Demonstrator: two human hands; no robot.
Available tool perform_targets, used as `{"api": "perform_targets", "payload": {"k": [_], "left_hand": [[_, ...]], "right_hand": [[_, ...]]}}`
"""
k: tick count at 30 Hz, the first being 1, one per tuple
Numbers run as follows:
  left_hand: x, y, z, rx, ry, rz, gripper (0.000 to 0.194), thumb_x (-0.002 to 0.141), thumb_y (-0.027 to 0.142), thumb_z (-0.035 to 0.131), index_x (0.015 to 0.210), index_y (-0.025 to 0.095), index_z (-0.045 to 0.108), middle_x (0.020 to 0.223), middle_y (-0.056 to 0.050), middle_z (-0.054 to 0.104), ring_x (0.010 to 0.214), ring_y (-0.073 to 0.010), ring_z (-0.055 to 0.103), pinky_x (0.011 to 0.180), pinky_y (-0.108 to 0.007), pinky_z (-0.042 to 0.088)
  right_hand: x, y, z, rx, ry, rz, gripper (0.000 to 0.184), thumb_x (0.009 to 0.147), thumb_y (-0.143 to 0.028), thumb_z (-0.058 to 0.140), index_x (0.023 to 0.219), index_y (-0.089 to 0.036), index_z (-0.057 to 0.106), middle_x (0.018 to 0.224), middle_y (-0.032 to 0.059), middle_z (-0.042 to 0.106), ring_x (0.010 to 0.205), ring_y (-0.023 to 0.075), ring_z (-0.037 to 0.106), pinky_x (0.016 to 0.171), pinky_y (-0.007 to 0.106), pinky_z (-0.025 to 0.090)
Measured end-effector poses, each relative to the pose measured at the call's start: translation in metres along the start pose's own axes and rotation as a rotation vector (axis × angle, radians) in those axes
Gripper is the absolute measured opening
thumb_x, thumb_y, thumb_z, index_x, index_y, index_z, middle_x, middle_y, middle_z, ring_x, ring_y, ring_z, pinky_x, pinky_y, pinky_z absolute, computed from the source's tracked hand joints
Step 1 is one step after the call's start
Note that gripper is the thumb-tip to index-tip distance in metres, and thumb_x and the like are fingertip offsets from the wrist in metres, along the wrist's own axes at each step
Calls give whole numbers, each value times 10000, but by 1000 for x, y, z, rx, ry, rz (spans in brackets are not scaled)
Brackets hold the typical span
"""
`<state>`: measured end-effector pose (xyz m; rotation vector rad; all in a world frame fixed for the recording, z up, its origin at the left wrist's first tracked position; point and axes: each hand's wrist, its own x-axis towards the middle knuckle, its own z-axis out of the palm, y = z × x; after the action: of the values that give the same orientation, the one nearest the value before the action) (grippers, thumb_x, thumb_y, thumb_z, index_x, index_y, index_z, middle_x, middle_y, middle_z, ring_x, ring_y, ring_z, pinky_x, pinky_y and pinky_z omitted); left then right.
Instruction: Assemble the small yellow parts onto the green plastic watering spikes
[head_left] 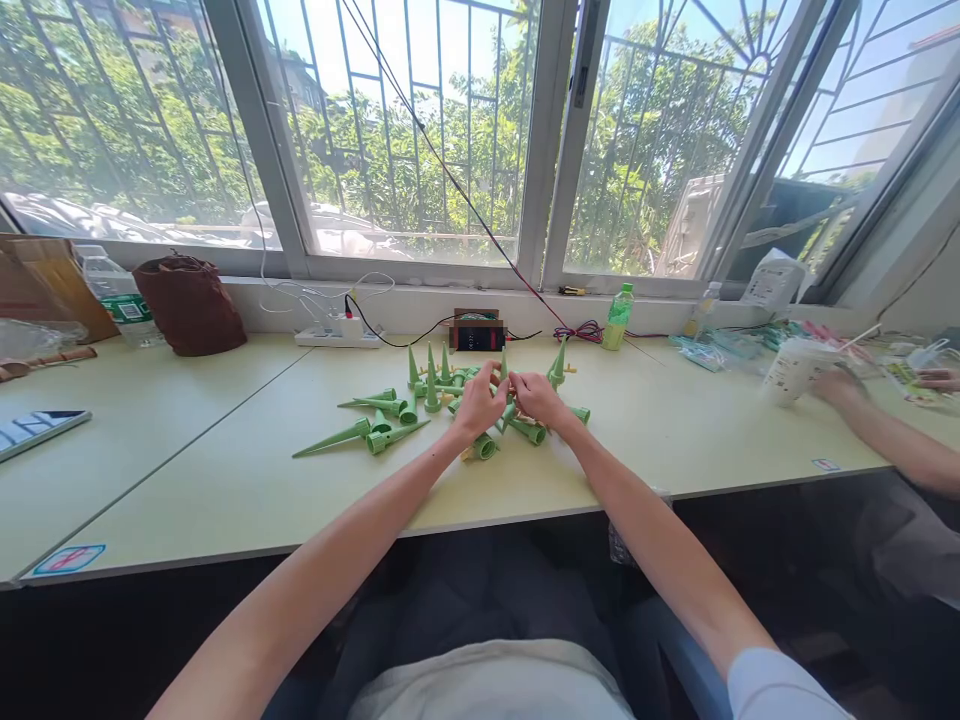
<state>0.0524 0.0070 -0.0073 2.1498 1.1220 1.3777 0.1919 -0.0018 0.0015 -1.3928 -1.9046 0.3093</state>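
Observation:
My left hand [480, 404] and my right hand [537, 396] meet over a pile of green plastic parts on the table. Between their fingertips is a green plastic watering spike [505, 358], its point upward; the fingers of both hands are closed on it, and its lower part is hidden. Several similar spikes lie to the left, among them a long one [334, 438] on its side. A few stand upright behind, such as one spike [432, 382]. Under my hands lies another spike's open cap end [486, 447].
At the back are a dark display [480, 338], a power strip [337, 338] with cables and a green bottle [618, 318]. A brown bag [190, 305] and a phone [43, 432] are on the left. To the right, another person's hand [840, 388] is beside a white cup [796, 372].

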Motion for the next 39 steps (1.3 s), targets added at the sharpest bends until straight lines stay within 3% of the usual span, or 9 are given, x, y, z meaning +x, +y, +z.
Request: {"api": "perform_targets", "payload": {"k": [15, 28, 39], "left_hand": [[-2, 0, -3, -12, -54, 141, 247, 853, 244, 523, 1094, 220, 469, 824, 22, 594, 423, -36, 332, 498, -211, 319], [0, 9, -2, -203, 31, -55, 252, 839, 327, 564, 1043, 203, 483, 793, 10, 562, 432, -42, 429, 462, -204, 340], [-3, 3, -2, -12, -10, 108, 222, 868, 275, 518, 1079, 216, 476, 835, 15, 588, 420, -34, 347, 502, -214, 321]], "right_hand": [[3, -1, -2, -127, 5, 47, 383, 977, -228, 301, 642, -190, 481, 644, 56, 561, 608, 161, 471, 601, 273, 309], [0, -4, -3, 29, 110, 74, 449, 994, -353, 285, 608, -201, 458, 624, 49, 570, 590, 157, 477, 580, 272, 321], [3, 1, -1, -125, 82, 45, 408, 967, -251, 340, 563, -205, 373, 582, 47, 497, 570, 159, 404, 608, 300, 301]]}}
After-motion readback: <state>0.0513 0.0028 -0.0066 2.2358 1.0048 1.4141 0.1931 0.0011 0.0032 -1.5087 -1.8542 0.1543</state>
